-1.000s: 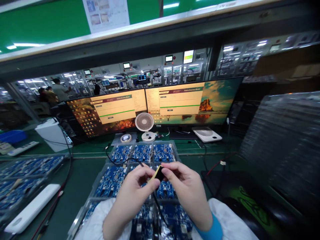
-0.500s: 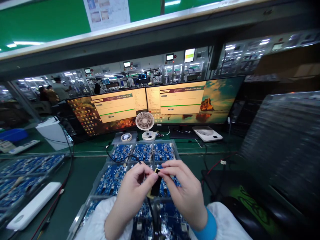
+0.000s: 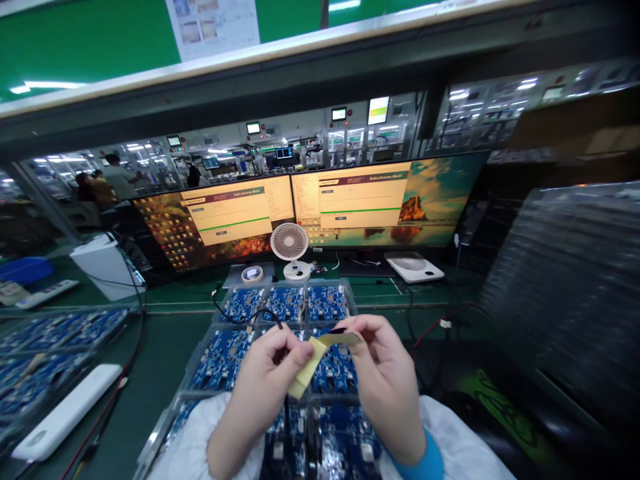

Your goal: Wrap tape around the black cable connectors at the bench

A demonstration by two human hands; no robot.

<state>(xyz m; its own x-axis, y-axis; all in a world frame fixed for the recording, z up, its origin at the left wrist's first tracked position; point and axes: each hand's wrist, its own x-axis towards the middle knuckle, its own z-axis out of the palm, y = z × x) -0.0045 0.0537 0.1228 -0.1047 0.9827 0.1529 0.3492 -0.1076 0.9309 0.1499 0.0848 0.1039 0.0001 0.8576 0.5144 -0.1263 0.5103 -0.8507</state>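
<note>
1. Behind the green tabletop a busy factory hall is seen, with two wide monitors set side by side at the back.
2. Between the monitors and the work area a small white fan is stood upright, and a flat white device is laid to its right.
3. At the middle of the tabletop a clear tray is placed, its compartments filled with blue circuit boards.
4. More blue boards are seen in another tray at the far left, with a long white bar lying just beside it.
5. A yellowish strip is held above the middle tray, between the two hands.
6. The lower, hanging part of the strip is pinched by the left hand, whose grip is closed on it with thumb and forefinger.
7. The upper end of the strip, bent over flat, is pinched by the right hand, whose grip is likewise closed on it.
8. A thin black cable is seen running across the tray toward the left hand.
9. White sleeves are worn on both arms, with a blue cuff shown at the right wrist.
</note>
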